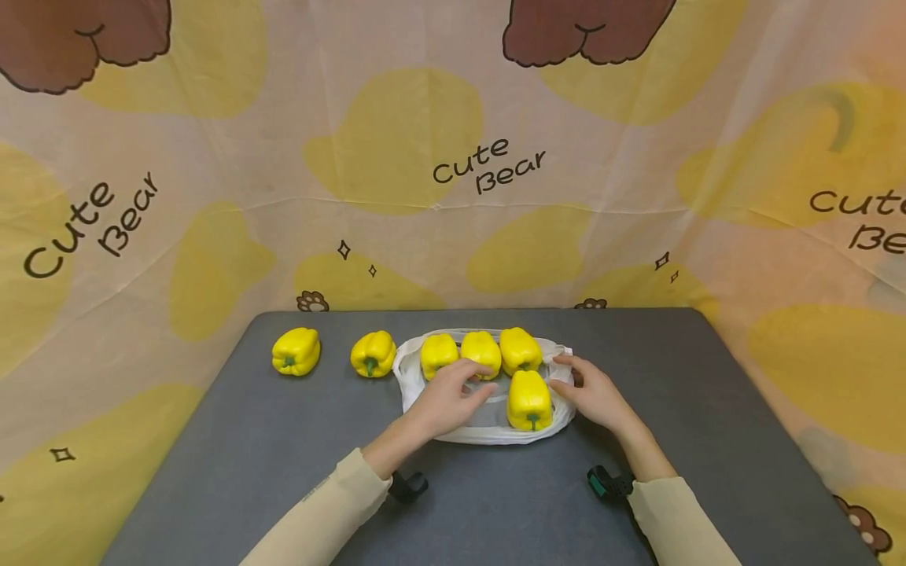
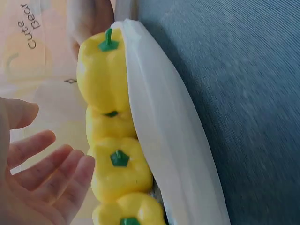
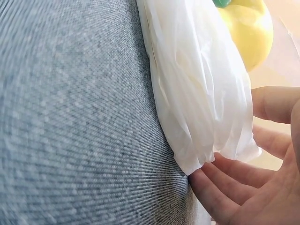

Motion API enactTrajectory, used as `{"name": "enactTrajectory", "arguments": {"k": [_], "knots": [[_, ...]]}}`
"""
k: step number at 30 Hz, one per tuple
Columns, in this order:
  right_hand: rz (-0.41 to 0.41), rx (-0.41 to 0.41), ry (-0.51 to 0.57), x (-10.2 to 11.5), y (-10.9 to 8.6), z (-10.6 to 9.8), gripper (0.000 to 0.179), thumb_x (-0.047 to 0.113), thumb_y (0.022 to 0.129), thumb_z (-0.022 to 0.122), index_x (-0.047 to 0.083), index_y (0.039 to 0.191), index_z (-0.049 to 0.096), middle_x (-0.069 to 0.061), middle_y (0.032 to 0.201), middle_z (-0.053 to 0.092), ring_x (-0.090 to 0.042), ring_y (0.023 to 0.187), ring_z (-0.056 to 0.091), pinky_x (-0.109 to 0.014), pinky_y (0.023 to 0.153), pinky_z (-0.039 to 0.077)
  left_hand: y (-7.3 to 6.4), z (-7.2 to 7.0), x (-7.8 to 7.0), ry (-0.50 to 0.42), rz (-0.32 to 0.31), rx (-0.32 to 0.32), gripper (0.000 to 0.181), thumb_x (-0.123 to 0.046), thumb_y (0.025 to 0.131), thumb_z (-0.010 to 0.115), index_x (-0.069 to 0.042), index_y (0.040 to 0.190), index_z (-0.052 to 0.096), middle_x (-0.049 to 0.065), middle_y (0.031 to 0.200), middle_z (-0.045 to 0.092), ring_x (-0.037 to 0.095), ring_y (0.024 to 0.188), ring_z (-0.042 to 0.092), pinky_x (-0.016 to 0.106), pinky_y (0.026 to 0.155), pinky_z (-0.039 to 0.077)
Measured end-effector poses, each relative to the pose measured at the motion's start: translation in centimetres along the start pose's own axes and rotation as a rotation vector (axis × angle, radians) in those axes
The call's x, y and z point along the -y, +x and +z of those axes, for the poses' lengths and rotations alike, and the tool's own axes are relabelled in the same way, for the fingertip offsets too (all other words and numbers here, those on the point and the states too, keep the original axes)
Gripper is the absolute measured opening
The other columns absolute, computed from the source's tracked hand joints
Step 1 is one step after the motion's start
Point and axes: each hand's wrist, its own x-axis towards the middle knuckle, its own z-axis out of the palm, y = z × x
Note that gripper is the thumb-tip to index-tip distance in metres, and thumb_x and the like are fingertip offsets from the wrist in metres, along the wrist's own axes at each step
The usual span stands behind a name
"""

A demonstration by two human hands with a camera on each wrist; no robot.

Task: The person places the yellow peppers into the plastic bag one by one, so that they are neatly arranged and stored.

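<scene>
A white plastic bag (image 1: 488,435) lies spread on the table with its mouth turned up. Several yellow bell peppers stand in it: a row along its far side, including one bell pepper (image 1: 520,348), and a nearer bell pepper (image 1: 529,399) with its green stem toward me. Above the bag's left part, my left hand (image 1: 451,399) hovers with loosely bent fingers and holds nothing; its spread fingers (image 2: 70,178) show in the left wrist view. At the right end, my right hand (image 1: 598,393) touches the bag's rim, its fairly straight fingers (image 3: 239,176) against the gathered corner and the thumb apart.
Two more yellow bell peppers lie left of the bag: one bell pepper (image 1: 373,354) beside its left rim, another bell pepper (image 1: 296,351) farther left. The grey table (image 1: 212,472) ends at a patterned cloth backdrop (image 1: 403,141). Dark straps (image 1: 610,483) sit on both wrists.
</scene>
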Motion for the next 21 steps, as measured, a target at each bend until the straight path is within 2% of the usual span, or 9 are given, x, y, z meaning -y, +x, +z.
{"name": "enactTrajectory", "arguments": {"k": [5, 11, 15, 21], "knots": [[-0.006, 0.003, -0.008, 0.0, 0.0, 0.1, 0.059, 0.038, 0.099, 0.065, 0.005, 0.146, 0.052, -0.025, 0.143, 0.052, -0.036, 0.111, 0.055, -0.055, 0.094, 0.05, -0.9, -1.2, 0.7, 0.004, -0.008, -0.05, 0.03, -0.023, 0.099, 0.069, -0.002, 0.121, 0.069, 0.014, 0.119, 0.068, 0.029, 0.108, 0.065, 0.043, 0.087, 0.058], [-0.005, 0.001, -0.005, -0.1, 0.1, 0.1, 0.059, 0.038, 0.099, 0.065, 0.005, 0.146, 0.052, -0.025, 0.144, 0.052, -0.037, 0.114, 0.056, -0.057, 0.097, 0.049, -2.0, -2.8, 1.6, 0.001, -0.028, -0.107, 0.03, -0.018, 0.097, 0.071, 0.001, 0.119, 0.069, 0.015, 0.116, 0.069, 0.029, 0.105, 0.065, 0.043, 0.085, 0.059], [0.002, 0.0, -0.002, -0.1, 0.0, 0.1, 0.059, 0.037, 0.099, 0.066, 0.005, 0.146, 0.052, -0.024, 0.145, 0.052, -0.037, 0.115, 0.055, -0.057, 0.098, 0.048, -2.7, -4.0, 2.3, 0.019, -0.007, -0.172, 0.024, -0.015, 0.094, 0.073, -0.001, 0.114, 0.072, 0.013, 0.11, 0.07, 0.028, 0.1, 0.066, 0.04, 0.08, 0.06], [0.004, 0.0, -0.002, -0.2, 0.1, 0.0, 0.059, 0.038, 0.099, 0.065, 0.005, 0.146, 0.053, -0.024, 0.145, 0.051, -0.036, 0.114, 0.053, -0.057, 0.098, 0.047, -3.6, -5.6, 3.9, 0.06, -0.017, -0.27, 0.024, -0.013, 0.093, 0.074, 0.001, 0.113, 0.071, 0.013, 0.108, 0.071, 0.023, 0.093, 0.065, 0.034, 0.075, 0.06]]}}
